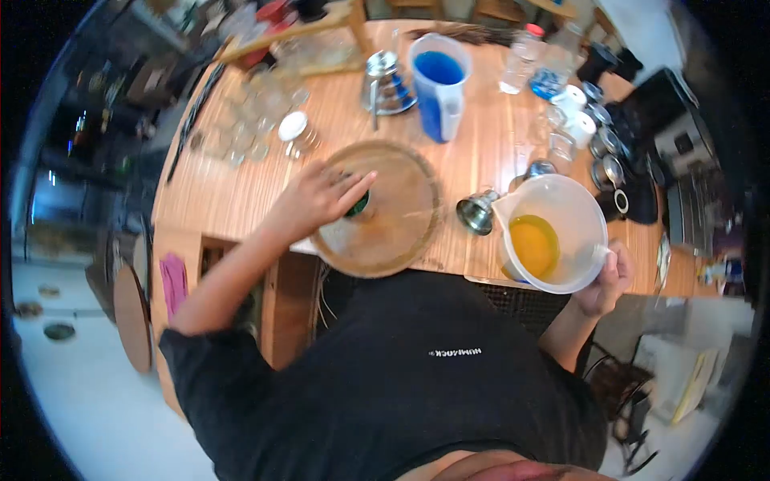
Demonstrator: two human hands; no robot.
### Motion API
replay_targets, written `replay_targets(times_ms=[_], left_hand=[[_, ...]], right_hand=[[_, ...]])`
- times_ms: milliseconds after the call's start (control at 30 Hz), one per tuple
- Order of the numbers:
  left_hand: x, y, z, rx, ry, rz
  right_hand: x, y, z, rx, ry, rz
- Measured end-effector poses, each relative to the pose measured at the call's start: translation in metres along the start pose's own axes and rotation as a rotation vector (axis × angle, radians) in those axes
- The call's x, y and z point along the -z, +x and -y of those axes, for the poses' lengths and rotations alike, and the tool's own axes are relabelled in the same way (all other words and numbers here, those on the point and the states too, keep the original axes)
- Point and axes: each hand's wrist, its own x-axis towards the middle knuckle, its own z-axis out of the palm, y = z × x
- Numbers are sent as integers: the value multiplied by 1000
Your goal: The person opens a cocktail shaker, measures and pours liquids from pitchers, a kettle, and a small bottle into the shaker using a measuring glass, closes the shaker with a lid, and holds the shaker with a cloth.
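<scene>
At the far left we see a pink cloth by the near edge of the wooden worktop. Farther back, a thin dark rod lies along the side edge, and next to it we find a cluster of clear glasses. A jar with a white lid stands just beside them.

Next comes the left hand, back uppermost, its thumb and fingers spread over the left part of a round tray. A small dark green item shows below the fingers; the hand hides much of it, so we cannot tell whether this grip is closed around it. Beyond the tray we see a shiny metal pot, then an upright pitcher of blue liquid.

Between the tray and the clear jug lies a metal funnel. The jug is at the near right of the worktop, its spout toward the funnel and yellow liquid low inside. We see the right hand with its grip closed around the jug's handle. Behind, a red-capped bottle stands; white cups are farther right.
</scene>
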Motion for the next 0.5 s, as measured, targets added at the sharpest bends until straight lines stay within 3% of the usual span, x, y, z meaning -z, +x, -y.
replay_targets(times_ms=[67,200,333,467,500], left_hand=[[7,1,-3,-13,115,-6],[16,6,-4,170,-120,-92],[-2,-3,-4,312,-234,-333],[-9,-11,-6,380,-348,-431],[-15,-15,-9,486,-473,-473]], right_hand=[[-8,9,6,-1,78,124],[-50,25,16,-87,180,9],[-80,46,7,-75,-2,-80],[-111,62,-23,-76,-102,-111],[-117,66,-31,-111,-137,-133]])
